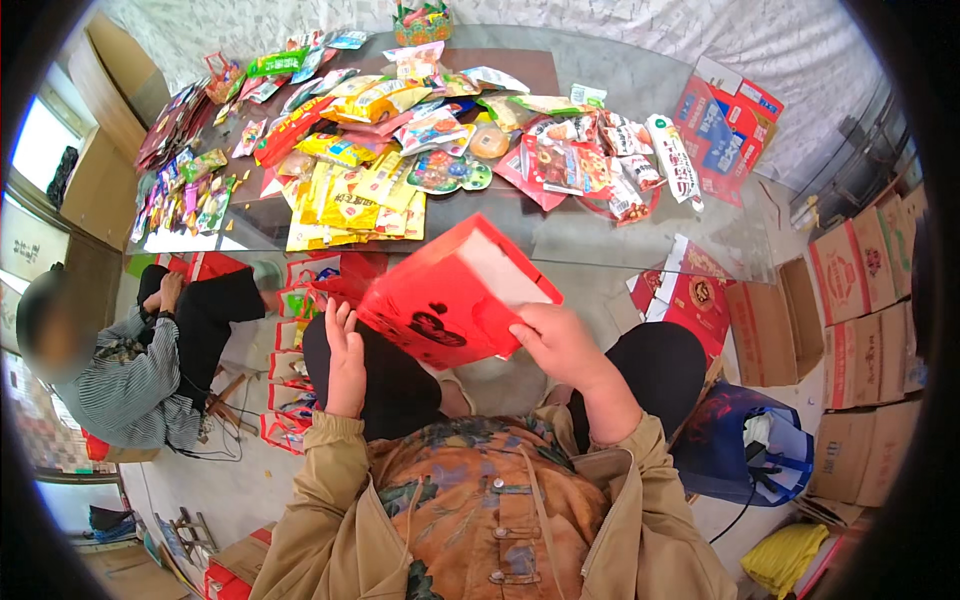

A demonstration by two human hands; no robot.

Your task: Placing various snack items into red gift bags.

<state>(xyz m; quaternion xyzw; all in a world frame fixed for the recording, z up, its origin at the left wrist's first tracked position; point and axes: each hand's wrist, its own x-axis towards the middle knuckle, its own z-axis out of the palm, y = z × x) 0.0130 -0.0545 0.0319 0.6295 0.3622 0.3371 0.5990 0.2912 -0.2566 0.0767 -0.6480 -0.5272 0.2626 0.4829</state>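
Observation:
A red paper gift bag (439, 311) with dark printing is tilted above my lap, its pale inside showing along the upper right. My right hand (559, 345) grips the bag's lower right corner, thumb on the near face. Beside the bag's left end, my left hand (346, 352) is raised with fingers apart and holds nothing. Ahead of the bag, a glass-topped table (570, 251) carries a heap of packaged snacks. Yellow snack packets (345, 195) are stacked near its front edge, next to a turtle-shaped pack (450, 171).
Several filled red-and-white gift bags (289, 367) stand in a row left of my legs. A seated co-worker (142, 375) is farther left. Cardboard boxes (862, 337) are stacked at right, with an open carton (776, 322) nearer. A blue bag (739, 442) sits by my right thigh.

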